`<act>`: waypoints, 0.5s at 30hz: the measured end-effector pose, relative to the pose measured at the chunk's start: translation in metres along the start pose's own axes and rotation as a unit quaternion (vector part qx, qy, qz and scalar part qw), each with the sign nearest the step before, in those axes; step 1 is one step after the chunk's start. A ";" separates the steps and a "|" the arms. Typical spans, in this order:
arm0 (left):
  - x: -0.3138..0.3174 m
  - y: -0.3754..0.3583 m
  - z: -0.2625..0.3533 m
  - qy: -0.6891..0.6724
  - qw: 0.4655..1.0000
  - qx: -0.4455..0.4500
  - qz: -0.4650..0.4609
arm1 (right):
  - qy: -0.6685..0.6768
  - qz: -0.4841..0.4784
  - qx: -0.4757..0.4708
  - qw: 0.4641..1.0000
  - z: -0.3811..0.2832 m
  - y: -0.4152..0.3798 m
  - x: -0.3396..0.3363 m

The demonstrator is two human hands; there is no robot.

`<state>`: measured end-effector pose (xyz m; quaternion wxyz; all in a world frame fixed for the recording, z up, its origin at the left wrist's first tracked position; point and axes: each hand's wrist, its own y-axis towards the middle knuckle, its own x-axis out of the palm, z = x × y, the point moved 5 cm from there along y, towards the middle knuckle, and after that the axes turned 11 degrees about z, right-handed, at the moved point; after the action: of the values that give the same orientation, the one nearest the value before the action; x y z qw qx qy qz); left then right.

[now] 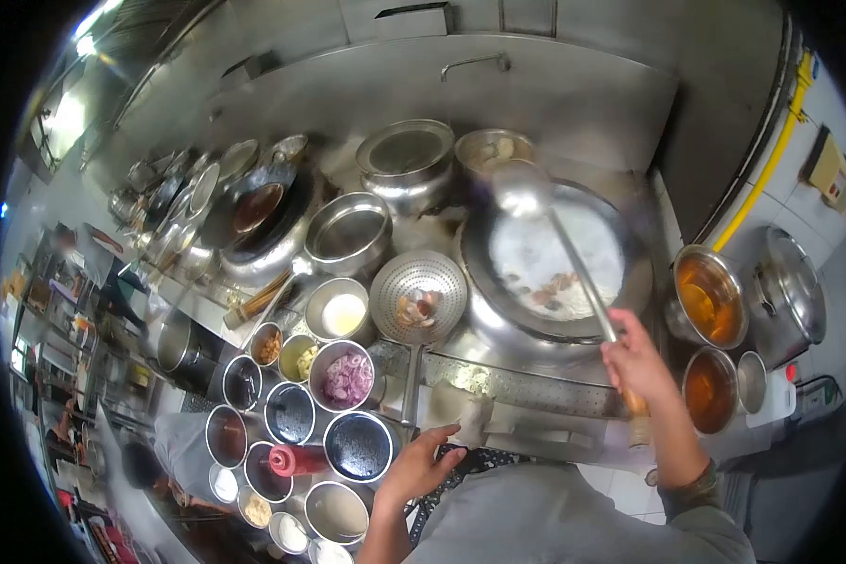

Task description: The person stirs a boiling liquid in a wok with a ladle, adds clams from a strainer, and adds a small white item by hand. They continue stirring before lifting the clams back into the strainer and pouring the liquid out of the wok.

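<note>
My right hand [637, 359] is closed round the long handle of a metal ladle [522, 191], whose bowl hangs above the back left rim of a large wok [556, 258]. Pale, foamy liquid with brown pieces fills the wok. My left hand [421, 467] is beside the handle end of a perforated strainer [418, 296], fingers apart, holding nothing. Brown and reddish pieces lie in the strainer, left of the wok. Sliced purple onion is in a metal pot [341, 375] further left, and a dark liquid fills the pot [358, 446] near my left hand.
Several containers stand at the lower left, with a red bottle [296, 460] among them. Pots with orange liquid [708, 298] are at the right. Behind stand a covered pot [405, 155] and a wall tap [477, 64]. Other people are partly visible at the far left.
</note>
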<state>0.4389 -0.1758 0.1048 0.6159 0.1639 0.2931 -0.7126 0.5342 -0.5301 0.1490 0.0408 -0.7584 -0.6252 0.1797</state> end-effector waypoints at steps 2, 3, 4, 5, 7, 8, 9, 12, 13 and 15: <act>0.000 -0.001 -0.007 0.002 1.000 0.001 0.007 | -0.032 0.025 -0.013 0.999 -0.001 0.014 -0.012; 0.000 -0.001 -0.008 -0.003 1.000 0.005 0.006 | -0.052 0.036 -0.021 0.998 0.000 0.022 -0.017; 0.001 -0.001 -0.010 -0.008 1.000 0.010 0.005 | -0.066 0.038 -0.023 0.997 -0.001 0.027 -0.021; 0.003 0.001 -0.013 -0.011 1.000 0.016 0.008 | -0.085 0.049 -0.030 0.995 0.000 0.034 -0.024; 0.006 0.003 -0.016 -0.014 0.999 0.029 0.011 | -0.123 0.071 -0.040 0.989 0.003 0.043 -0.027; 0.005 0.004 -0.014 -0.008 1.000 0.024 0.009 | -0.138 0.077 -0.038 0.987 0.002 0.045 -0.028; 0.002 0.006 -0.008 -0.001 1.000 0.019 0.008 | -0.142 0.065 -0.032 0.987 0.002 0.048 -0.027; 0.000 0.012 -0.005 0.022 0.999 0.034 0.021 | -0.131 0.033 -0.008 0.991 0.007 0.053 -0.029; -0.001 0.014 -0.004 0.030 0.998 0.043 0.028 | -0.113 0.023 0.005 0.993 0.009 0.053 -0.032; -0.003 0.018 0.000 0.039 0.998 0.041 0.029 | -0.026 -0.006 0.051 0.998 0.010 0.048 -0.035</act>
<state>0.4572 -0.1747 0.1031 0.6174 0.2254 0.2827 -0.6987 0.5707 -0.5758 0.1334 0.0644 -0.7469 -0.6203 0.2308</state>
